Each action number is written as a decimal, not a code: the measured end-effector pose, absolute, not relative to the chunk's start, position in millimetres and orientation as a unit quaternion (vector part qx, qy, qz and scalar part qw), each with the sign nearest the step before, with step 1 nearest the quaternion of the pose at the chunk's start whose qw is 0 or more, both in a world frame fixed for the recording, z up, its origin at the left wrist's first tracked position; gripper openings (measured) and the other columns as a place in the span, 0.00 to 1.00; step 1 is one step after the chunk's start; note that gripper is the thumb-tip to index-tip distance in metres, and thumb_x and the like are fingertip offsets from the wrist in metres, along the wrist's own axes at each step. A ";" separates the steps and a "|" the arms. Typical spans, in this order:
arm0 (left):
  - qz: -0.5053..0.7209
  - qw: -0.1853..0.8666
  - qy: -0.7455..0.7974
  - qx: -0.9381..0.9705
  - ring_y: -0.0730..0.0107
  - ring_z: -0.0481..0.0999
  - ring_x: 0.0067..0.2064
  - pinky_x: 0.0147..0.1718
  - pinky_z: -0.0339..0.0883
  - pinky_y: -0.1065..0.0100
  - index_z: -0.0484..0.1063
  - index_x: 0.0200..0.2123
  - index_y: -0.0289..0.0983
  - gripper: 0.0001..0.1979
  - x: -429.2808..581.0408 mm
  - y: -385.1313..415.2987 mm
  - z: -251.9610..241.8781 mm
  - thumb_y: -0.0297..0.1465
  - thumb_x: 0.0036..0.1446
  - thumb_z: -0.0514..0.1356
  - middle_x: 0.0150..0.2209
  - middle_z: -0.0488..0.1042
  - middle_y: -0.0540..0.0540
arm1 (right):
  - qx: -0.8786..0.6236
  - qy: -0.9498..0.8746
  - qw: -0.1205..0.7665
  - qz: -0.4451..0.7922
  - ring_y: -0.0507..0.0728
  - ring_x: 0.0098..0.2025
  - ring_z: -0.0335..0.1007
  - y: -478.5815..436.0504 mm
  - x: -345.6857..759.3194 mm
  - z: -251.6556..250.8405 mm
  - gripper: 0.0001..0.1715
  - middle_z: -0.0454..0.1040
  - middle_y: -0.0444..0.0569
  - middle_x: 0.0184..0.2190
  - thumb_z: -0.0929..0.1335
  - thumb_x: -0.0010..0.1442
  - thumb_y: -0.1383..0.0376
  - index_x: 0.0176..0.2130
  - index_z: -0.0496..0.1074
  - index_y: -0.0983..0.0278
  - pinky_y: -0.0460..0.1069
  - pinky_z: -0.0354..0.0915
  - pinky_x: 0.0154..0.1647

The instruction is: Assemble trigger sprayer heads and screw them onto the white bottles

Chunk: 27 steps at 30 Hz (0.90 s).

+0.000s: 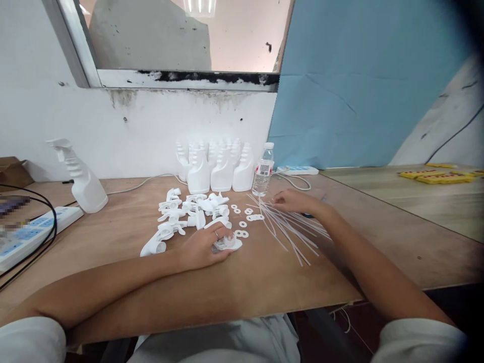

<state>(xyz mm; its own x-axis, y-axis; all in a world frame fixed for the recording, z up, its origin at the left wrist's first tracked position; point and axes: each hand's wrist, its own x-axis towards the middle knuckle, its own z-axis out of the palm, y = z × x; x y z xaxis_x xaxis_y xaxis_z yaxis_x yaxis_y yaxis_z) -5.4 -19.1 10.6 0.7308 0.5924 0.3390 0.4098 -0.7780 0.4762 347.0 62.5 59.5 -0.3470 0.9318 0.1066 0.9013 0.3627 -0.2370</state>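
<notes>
My left hand (207,245) is closed around a white spray trigger head (231,245), low over the wooden table. The fingers cover part of it. Loose trigger heads (172,217) lie in a heap just beyond that hand. Flat white ring gaskets (242,224) are scattered to its right. Over a fanned pile of thin white dip tubes (289,227), my right hand (293,200) has its fingers bent and drawn together at the far end of the pile. Whether a tube is between those fingertips is too small to make out.
White spray bottles without heads (221,169) stand grouped against the wall, beside a clear water bottle (262,171). At left are an assembled spray bottle (85,186), a power strip (38,234) and black cables. Yellow packs (434,176) lie at far right.
</notes>
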 end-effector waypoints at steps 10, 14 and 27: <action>0.237 0.159 0.280 0.917 0.65 0.73 0.46 0.46 0.66 0.65 0.64 0.48 0.41 0.13 -6.0 -21.4 10.4 0.36 0.61 0.58 0.48 0.72 0.47 | -0.580 -0.807 0.033 0.105 0.54 0.27 0.68 63.9 340.0 48.3 0.07 0.74 0.45 0.24 0.66 0.51 0.65 0.24 0.70 0.64 0.46 0.56 0.28; 0.230 0.154 0.284 0.918 0.64 0.73 0.47 0.46 0.67 0.65 0.64 0.48 0.41 0.13 -6.4 -21.9 10.9 0.37 0.62 0.57 0.49 0.72 0.46 | -0.612 -0.785 0.097 0.029 0.54 0.28 0.64 66.0 336.9 48.2 0.08 0.71 0.47 0.24 0.65 0.52 0.64 0.24 0.65 0.64 0.48 0.52 0.28; 0.194 0.155 0.336 0.909 0.62 0.77 0.39 0.41 0.68 0.64 0.58 0.60 0.42 0.24 -4.9 -23.1 10.9 0.42 0.63 0.55 0.47 0.75 0.46 | -0.317 -0.661 0.548 0.402 0.52 0.24 0.70 17.5 268.5 75.8 0.19 0.74 0.44 0.28 0.72 0.57 0.56 0.43 0.66 0.61 0.48 0.66 0.25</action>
